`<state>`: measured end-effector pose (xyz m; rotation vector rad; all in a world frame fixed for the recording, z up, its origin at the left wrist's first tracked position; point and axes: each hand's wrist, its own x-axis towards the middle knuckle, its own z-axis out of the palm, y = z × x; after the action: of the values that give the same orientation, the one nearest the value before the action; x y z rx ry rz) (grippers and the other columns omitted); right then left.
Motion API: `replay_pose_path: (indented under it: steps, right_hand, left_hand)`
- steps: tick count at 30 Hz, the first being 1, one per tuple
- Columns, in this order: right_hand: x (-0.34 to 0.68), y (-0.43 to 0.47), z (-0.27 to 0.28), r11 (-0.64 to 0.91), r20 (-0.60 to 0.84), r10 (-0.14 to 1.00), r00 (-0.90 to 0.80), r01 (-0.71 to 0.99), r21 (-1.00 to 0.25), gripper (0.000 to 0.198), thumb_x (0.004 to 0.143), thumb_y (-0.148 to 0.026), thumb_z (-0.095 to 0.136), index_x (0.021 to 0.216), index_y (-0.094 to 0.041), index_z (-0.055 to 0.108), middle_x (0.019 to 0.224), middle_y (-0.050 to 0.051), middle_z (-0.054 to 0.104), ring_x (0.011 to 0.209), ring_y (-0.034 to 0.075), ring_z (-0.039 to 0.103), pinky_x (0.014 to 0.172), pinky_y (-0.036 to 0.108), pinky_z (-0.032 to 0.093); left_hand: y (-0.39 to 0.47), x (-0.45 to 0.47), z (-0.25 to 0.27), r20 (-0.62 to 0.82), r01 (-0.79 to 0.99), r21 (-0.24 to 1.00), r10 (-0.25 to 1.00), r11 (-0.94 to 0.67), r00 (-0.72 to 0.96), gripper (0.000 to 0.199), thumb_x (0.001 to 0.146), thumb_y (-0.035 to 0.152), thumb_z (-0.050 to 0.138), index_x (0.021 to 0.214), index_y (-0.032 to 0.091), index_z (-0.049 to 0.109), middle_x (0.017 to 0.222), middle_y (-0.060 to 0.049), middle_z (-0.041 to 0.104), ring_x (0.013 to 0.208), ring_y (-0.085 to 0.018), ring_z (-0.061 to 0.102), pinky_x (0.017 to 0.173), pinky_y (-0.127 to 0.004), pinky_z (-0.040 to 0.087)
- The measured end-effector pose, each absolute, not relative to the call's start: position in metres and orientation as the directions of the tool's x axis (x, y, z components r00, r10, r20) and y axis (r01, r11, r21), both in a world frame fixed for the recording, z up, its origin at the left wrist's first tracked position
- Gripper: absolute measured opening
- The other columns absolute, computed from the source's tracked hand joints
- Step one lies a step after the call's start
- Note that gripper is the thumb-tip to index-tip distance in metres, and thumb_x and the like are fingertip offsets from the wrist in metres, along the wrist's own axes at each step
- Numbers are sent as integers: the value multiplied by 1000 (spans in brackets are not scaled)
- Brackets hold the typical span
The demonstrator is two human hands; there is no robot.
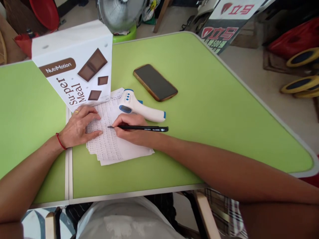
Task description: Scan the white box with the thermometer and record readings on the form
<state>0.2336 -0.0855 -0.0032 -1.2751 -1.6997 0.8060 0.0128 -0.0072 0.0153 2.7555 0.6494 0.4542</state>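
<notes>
My right hand (129, 127) is closed around a black pen (146, 127), its tip at the handwritten lines on a sheet of paper (137, 151). Close rows of writing cover the left part of the top sheet, and its right part is blank. More sheets show beneath it. My left hand (81, 127) lies on the left edge of the papers with its fingers spread, holding nothing. A white and blue infrared thermometer (142, 108) rests on the upper part of the sheets, just beyond my right hand. Past my left fingers stands a white box (74, 46) printed with chocolate pieces.
A dark-screened phone (156, 82) in a brown case lies beyond the thermometer on the green table (211, 109). Past the far edge is a fan (122, 15) on a green base. A seam crosses the table under my left wrist.
</notes>
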Motion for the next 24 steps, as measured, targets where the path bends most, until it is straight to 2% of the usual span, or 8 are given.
replay_pose_path:
  steps: [6,12,19,24]
  right_hand:
    - [238,-86,-5,285,229,956,-182,403,-870,6,69,-17,55,66,-20,60,61,-3,62,55,10,50,53,22,39]
    - [237,-86,-6,290,247,956,-159,376,-880,8,70,-19,55,68,-19,62,63,-2,64,57,10,52,53,22,40]
    - [234,-87,-1,228,165,970,-180,419,-879,8,70,-17,57,71,-19,65,68,-2,68,60,10,56,56,22,42]
    - [235,-88,-4,267,208,961,-180,425,-865,8,70,-17,56,69,-19,64,66,-3,67,59,10,55,56,22,42]
  left_hand:
    - [-7,15,16,226,398,331,481,-856,847,38,87,50,60,109,20,58,118,-13,56,112,-28,50,99,-49,42]
    - [-7,13,15,244,377,318,460,-870,854,37,88,48,60,111,19,57,119,-14,55,113,-29,50,100,-49,42]
    - [-6,13,15,233,394,331,479,-857,846,38,88,52,58,110,21,57,119,-14,56,113,-28,50,99,-49,43]
    - [-7,14,14,233,398,332,483,-855,844,38,87,52,58,109,21,58,119,-13,56,113,-28,50,99,-49,43]
